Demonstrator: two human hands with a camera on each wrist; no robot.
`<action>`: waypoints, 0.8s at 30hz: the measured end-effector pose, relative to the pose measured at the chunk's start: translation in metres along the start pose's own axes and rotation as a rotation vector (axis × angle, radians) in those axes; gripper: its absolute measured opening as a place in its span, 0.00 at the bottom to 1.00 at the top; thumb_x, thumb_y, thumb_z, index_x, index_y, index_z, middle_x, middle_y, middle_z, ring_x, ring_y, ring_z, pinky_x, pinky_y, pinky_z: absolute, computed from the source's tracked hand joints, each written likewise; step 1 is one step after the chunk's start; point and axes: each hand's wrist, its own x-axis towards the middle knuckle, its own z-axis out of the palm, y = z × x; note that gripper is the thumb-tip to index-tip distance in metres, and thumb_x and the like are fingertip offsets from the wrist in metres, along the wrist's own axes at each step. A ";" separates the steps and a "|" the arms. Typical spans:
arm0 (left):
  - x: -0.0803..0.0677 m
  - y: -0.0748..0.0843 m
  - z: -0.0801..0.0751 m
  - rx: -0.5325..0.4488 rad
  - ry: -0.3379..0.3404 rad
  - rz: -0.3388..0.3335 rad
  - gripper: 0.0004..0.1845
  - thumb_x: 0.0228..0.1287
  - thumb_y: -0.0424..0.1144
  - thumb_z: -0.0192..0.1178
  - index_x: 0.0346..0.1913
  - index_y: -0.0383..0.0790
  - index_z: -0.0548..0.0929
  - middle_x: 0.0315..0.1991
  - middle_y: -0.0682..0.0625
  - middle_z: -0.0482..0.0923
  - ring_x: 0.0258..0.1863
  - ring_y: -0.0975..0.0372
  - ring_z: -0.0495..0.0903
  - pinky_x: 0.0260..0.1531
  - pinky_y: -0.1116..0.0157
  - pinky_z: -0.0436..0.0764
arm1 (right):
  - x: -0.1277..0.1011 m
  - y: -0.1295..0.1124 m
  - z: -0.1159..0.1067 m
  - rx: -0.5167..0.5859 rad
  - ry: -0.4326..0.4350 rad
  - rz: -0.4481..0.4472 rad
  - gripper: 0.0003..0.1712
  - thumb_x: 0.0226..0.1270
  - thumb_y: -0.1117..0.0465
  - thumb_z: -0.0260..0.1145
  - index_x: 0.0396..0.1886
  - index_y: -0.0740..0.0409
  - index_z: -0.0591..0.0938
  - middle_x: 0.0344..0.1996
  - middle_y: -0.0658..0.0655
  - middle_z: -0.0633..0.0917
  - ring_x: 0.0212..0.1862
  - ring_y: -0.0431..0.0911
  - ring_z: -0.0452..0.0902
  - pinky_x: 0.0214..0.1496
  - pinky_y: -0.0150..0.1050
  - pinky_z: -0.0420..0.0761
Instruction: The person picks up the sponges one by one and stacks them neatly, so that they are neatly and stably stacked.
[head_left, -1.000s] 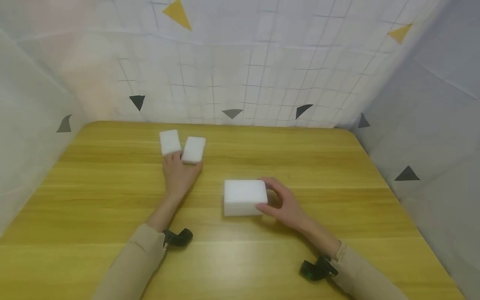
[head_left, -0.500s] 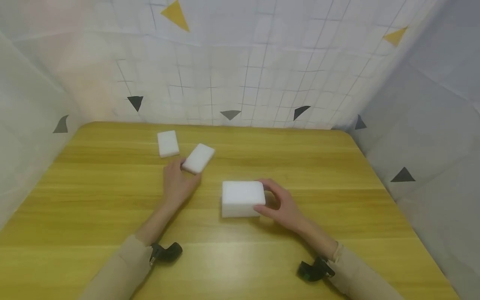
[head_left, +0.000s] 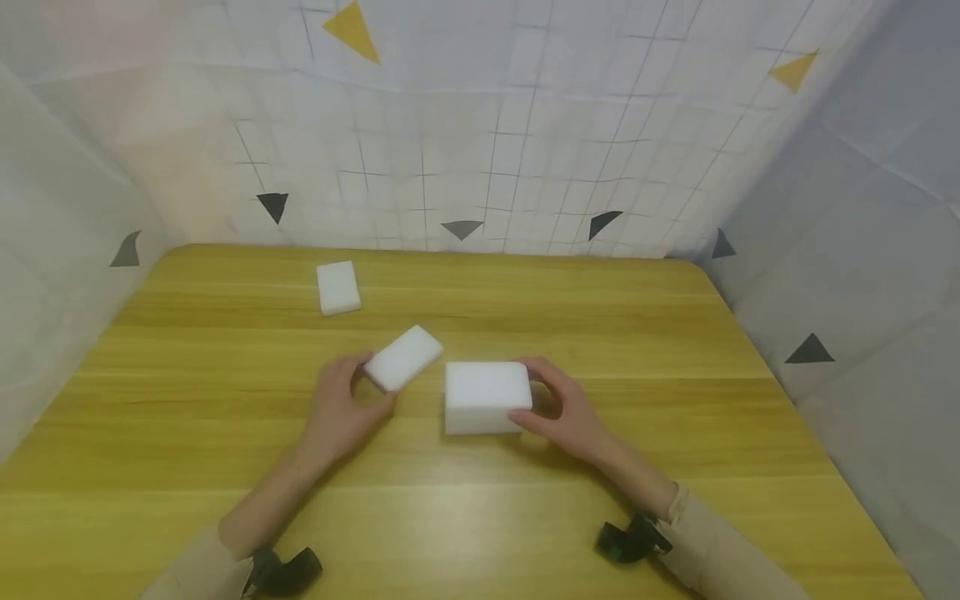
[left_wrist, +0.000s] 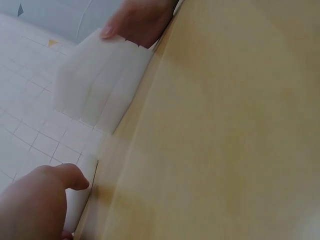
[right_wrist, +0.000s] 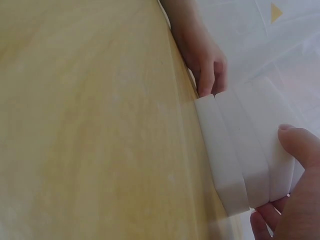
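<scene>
Now the left hand (head_left: 339,414) pinches a small white sponge block (head_left: 403,357) between thumb and fingers, holding it tilted just beside the stack of white sponge blocks (head_left: 486,397). Gripping that stack's far side, the right hand (head_left: 572,411) curls round it on the wooden table (head_left: 465,517).
</scene>
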 end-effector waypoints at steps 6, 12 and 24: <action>-0.009 0.002 -0.005 0.024 -0.041 -0.002 0.40 0.52 0.44 0.75 0.66 0.32 0.71 0.60 0.36 0.73 0.61 0.45 0.69 0.64 0.46 0.71 | 0.000 0.001 0.000 -0.002 0.000 -0.007 0.37 0.57 0.66 0.76 0.66 0.47 0.74 0.61 0.48 0.79 0.62 0.46 0.75 0.69 0.45 0.72; -0.009 0.002 -0.005 0.058 0.011 -0.007 0.38 0.49 0.45 0.77 0.61 0.31 0.75 0.55 0.37 0.75 0.57 0.46 0.70 0.60 0.47 0.71 | 0.000 0.002 0.001 -0.013 0.004 -0.017 0.37 0.57 0.67 0.76 0.66 0.49 0.74 0.60 0.50 0.80 0.61 0.46 0.75 0.68 0.50 0.72; -0.007 0.003 -0.005 0.001 0.054 0.029 0.35 0.51 0.41 0.76 0.62 0.34 0.75 0.53 0.39 0.75 0.54 0.47 0.74 0.56 0.49 0.77 | 0.000 0.003 0.000 0.000 -0.002 -0.005 0.36 0.58 0.66 0.75 0.67 0.47 0.74 0.61 0.49 0.79 0.61 0.46 0.75 0.68 0.55 0.71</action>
